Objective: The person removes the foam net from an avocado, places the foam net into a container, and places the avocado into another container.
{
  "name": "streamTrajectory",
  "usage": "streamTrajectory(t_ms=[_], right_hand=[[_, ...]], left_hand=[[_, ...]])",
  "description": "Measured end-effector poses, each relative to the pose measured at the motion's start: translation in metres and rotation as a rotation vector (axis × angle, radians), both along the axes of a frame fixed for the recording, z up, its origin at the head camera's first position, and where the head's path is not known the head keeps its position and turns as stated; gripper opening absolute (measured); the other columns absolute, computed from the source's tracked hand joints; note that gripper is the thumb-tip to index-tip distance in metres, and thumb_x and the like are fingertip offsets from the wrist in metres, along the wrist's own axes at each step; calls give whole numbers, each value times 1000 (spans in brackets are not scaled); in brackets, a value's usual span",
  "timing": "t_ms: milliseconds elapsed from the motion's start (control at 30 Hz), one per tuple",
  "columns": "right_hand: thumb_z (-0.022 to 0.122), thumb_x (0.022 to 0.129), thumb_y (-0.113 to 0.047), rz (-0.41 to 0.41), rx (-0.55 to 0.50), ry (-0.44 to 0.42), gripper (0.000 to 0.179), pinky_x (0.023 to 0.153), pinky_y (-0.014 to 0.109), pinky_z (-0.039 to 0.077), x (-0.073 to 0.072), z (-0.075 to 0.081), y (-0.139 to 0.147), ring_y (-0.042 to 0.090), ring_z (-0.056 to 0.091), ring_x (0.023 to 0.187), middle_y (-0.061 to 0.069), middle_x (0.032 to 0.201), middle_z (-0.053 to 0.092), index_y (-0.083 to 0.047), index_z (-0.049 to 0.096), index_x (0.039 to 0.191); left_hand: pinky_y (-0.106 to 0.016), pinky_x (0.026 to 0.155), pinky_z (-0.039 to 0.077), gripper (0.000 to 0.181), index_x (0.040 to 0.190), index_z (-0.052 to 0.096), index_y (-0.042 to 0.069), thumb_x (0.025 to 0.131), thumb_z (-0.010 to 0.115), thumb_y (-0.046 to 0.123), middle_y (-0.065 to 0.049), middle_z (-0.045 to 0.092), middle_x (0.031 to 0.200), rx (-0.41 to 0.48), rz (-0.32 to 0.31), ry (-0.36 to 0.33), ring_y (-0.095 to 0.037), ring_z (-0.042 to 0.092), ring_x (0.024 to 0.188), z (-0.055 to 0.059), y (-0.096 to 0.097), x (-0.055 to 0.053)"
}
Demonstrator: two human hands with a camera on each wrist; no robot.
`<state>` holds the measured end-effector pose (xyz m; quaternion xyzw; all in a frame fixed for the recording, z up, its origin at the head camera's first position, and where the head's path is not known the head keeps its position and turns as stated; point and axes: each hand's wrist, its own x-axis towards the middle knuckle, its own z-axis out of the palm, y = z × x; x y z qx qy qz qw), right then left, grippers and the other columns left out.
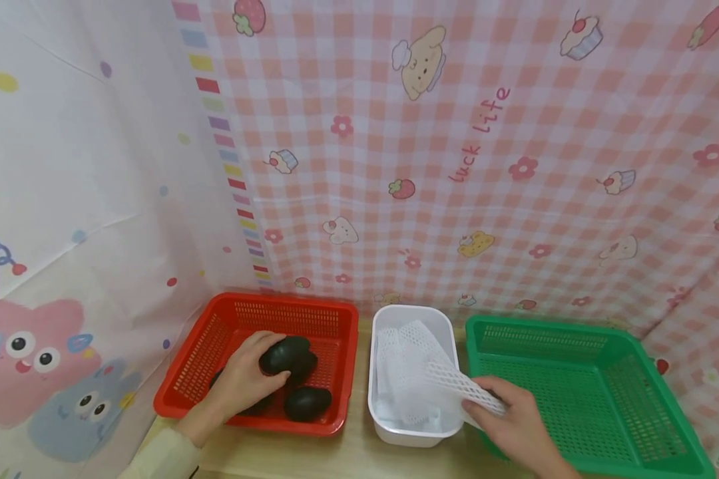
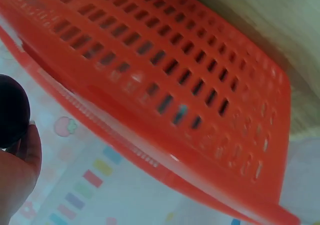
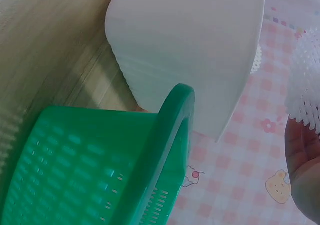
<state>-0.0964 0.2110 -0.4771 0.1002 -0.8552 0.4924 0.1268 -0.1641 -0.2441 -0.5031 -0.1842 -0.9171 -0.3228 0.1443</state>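
In the head view my left hand (image 1: pixel 243 376) grips a dark avocado (image 1: pixel 284 354) over the red basket (image 1: pixel 346 372). Beneath and around it lie more avocados, one (image 1: pixel 307 404) near the basket's front side; some are partly hidden by the hand. A white foam net sleeve (image 1: pixel 464 386) is pinched by one end in my right hand (image 1: pixel 511 419), its other end reaching over the white bin (image 1: pixel 416 439). More foam net sleeves (image 1: pixel 400 372) lie inside that bin. The left wrist view catches the gripped avocado (image 2: pixel 12 110) at its edge; the right wrist view shows part of the held sleeve (image 3: pixel 306 80).
To the right of the white bin stands a green basket (image 1: pixel 575 332), partly behind my right hand. All three containers stand on a light wooden table (image 1: pixel 362 459). A pink checked cloth (image 1: pixel 359 166) hangs behind, and a white patterned cloth (image 1: pixel 96 219) covers the left side.
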Motion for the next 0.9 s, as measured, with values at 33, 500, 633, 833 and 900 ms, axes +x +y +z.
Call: streamTrajectory(t_ms=[33, 500, 633, 833, 900], right_hand=[[88, 81, -3, 7, -6, -4, 28, 65, 28, 57, -1, 0, -2, 5, 68, 81, -2, 98, 77, -14, 79, 105], [88, 78, 1, 61, -19, 56, 30, 66, 23, 55, -16, -5, -18, 3, 66, 82, 0, 96, 77, -9, 78, 104], [88, 78, 1, 68, -24, 37, 30, 66, 23, 55, -19, -7, -21, 2, 65, 82, 0, 96, 77, -9, 78, 104], [89, 78, 0, 73, -1, 38, 31, 68, 24, 56, -23, -13, -25, 2, 65, 83, -2, 97, 77, -11, 78, 104], [89, 78, 0, 81, 0, 43, 31, 69, 24, 56, -25, -14, -26, 2, 65, 83, -1, 97, 77, -11, 78, 104]], left_hand=[[-49, 90, 59, 64, 132, 68, 7, 74, 94, 12, -8, 64, 129, 6, 6, -7, -25, 66, 109, -2, -2, -3], [-58, 96, 53, 62, 132, 67, 0, 76, 92, 9, -16, 65, 126, 5, 52, -94, -36, 64, 112, -16, -18, -35], [-58, 97, 53, 63, 134, 66, -2, 77, 91, 9, -18, 64, 127, -41, 58, -135, -37, 64, 113, -20, -21, -43], [-58, 99, 52, 63, 135, 65, -3, 78, 90, 10, -20, 64, 128, -110, 58, -167, -39, 63, 114, -27, -23, -54], [-57, 99, 52, 64, 134, 65, -4, 78, 90, 10, -21, 64, 127, -124, 53, -168, -39, 63, 114, -28, -22, -56]])
